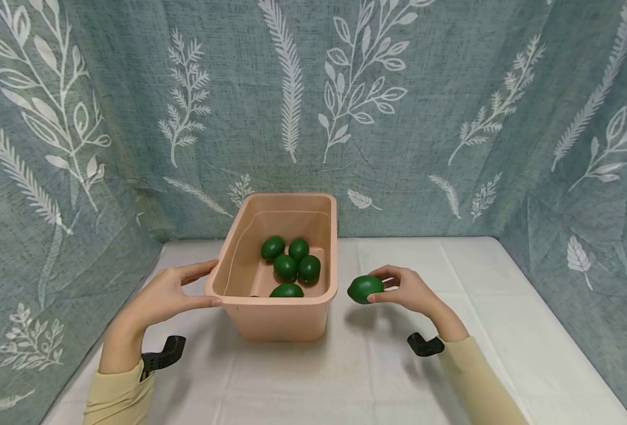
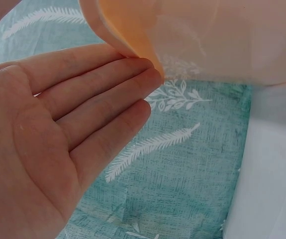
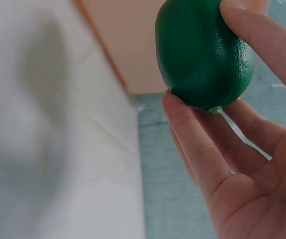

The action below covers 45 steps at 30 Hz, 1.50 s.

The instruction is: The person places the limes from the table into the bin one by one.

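Observation:
My right hand pinches a dark green lime between thumb and fingers, just above the table to the right of a peach-coloured plastic bin. In the right wrist view the same lime shows its light green stem end. Several more limes lie on the bin's floor, one partly hidden by the front rim. My left hand is at the bin's left side, its fairly straight fingertips touching the rim. The left wrist view shows the left palm holding nothing.
A white cloth covers the table. Blue-green curtains with white leaf prints hang behind and at both sides. Each wrist wears a black camera mount, seen at the left wrist and the right wrist.

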Each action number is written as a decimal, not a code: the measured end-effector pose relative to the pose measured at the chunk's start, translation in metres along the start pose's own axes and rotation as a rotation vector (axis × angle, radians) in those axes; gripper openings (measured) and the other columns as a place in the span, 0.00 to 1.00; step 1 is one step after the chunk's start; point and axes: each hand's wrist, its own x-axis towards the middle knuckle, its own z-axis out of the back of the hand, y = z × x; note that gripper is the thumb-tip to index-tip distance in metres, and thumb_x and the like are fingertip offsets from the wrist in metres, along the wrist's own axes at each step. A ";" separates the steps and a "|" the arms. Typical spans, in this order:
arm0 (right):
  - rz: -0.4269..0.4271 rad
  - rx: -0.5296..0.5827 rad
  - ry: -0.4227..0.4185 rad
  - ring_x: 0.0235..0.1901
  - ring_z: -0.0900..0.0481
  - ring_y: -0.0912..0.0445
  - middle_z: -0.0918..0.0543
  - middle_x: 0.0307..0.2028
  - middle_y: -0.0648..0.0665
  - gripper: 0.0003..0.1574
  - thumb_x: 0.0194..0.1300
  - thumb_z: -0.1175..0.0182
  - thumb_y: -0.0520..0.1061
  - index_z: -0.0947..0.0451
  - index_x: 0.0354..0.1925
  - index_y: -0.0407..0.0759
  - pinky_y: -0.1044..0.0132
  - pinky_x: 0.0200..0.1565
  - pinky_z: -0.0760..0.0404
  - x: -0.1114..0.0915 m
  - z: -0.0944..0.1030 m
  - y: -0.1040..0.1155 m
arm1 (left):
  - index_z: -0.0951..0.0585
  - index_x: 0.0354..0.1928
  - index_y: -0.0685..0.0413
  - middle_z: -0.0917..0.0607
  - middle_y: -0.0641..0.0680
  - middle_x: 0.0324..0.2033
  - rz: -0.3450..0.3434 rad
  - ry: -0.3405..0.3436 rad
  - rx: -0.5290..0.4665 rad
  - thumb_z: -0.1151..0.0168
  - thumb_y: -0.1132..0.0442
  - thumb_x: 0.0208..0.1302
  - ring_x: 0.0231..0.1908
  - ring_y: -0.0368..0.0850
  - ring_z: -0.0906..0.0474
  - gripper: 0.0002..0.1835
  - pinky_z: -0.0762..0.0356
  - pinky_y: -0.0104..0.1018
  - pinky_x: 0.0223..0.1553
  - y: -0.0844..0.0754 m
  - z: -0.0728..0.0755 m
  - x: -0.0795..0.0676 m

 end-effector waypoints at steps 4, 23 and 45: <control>0.008 -0.013 -0.010 0.46 0.18 0.52 0.18 0.47 0.48 0.32 0.48 0.26 0.59 0.21 0.51 0.54 0.61 0.43 0.18 0.005 0.008 0.010 | 0.31 0.67 0.51 0.27 0.56 0.64 -0.002 0.003 -0.005 0.29 0.46 0.53 0.63 0.62 0.33 0.41 0.29 0.58 0.59 0.000 0.000 0.000; 0.067 -0.119 -0.007 0.49 0.19 0.49 0.19 0.51 0.44 0.36 0.50 0.28 0.58 0.24 0.56 0.49 0.56 0.47 0.18 0.035 0.042 0.072 | 0.31 0.67 0.51 0.27 0.56 0.63 0.003 0.003 -0.003 0.29 0.46 0.53 0.64 0.62 0.34 0.41 0.30 0.59 0.59 -0.001 0.001 0.000; 0.140 -0.208 0.098 0.45 0.18 0.54 0.18 0.48 0.48 0.34 0.51 0.30 0.62 0.22 0.54 0.51 0.60 0.43 0.17 0.078 0.039 0.136 | 0.31 0.67 0.51 0.27 0.54 0.63 -0.008 0.001 0.004 0.29 0.46 0.52 0.64 0.60 0.33 0.41 0.30 0.56 0.60 0.003 0.000 0.001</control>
